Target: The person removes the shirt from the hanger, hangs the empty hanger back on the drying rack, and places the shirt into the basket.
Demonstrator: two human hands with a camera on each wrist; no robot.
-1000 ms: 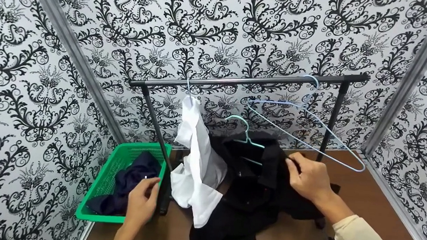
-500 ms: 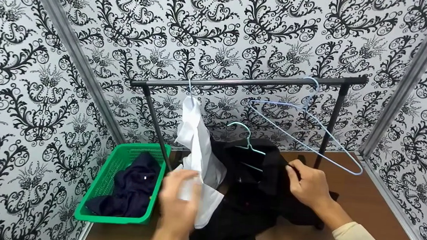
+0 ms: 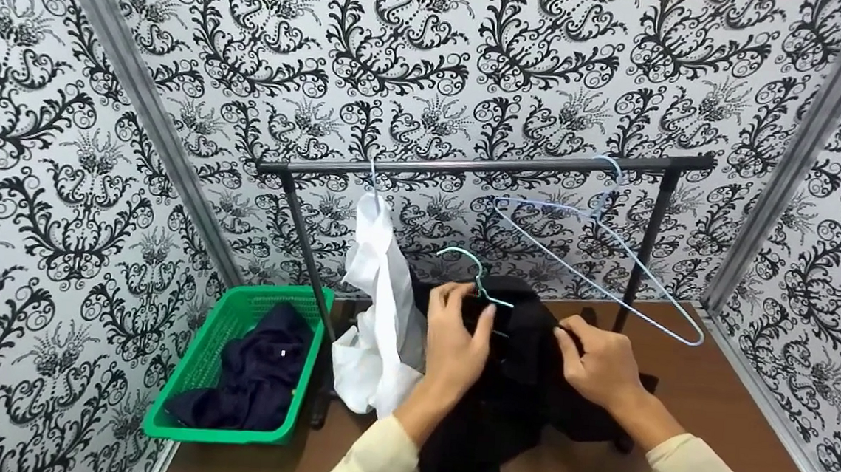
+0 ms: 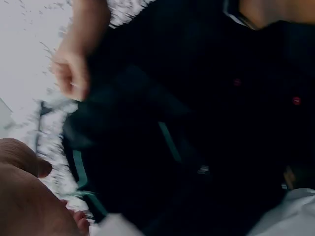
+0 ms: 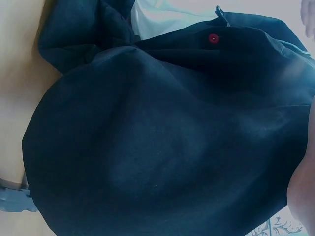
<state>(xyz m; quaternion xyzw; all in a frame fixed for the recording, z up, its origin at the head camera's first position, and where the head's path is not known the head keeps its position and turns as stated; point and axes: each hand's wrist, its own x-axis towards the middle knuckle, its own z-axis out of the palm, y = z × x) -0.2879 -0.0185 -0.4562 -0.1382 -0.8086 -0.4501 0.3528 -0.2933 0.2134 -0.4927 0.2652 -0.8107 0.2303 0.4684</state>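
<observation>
A black shirt (image 3: 527, 399) with red buttons (image 5: 213, 38) is bunched up below the rail, a mint-green hanger (image 3: 478, 275) partly inside its neck opening. The hanger's hook points up, free of the rail. My right hand (image 3: 604, 364) pinches the shirt at its right shoulder. Beside the hanger's neck is my left hand (image 3: 454, 342), thumb and fingers apart. In the left wrist view, the hanger's green bars (image 4: 170, 141) show against the dark cloth.
A black clothes rail (image 3: 484, 166) spans the back. On it hang a white garment (image 3: 387, 285) at left and a bare light-blue hanger (image 3: 597, 213) at right. A green basket (image 3: 155, 425) holding a dark navy garment (image 3: 263, 373) stands at left on the brown tabletop (image 3: 718, 420).
My left hand has moved right from beside the basket, past the white garment, to the green hanger. My right hand keeps its pinch on the black shirt.
</observation>
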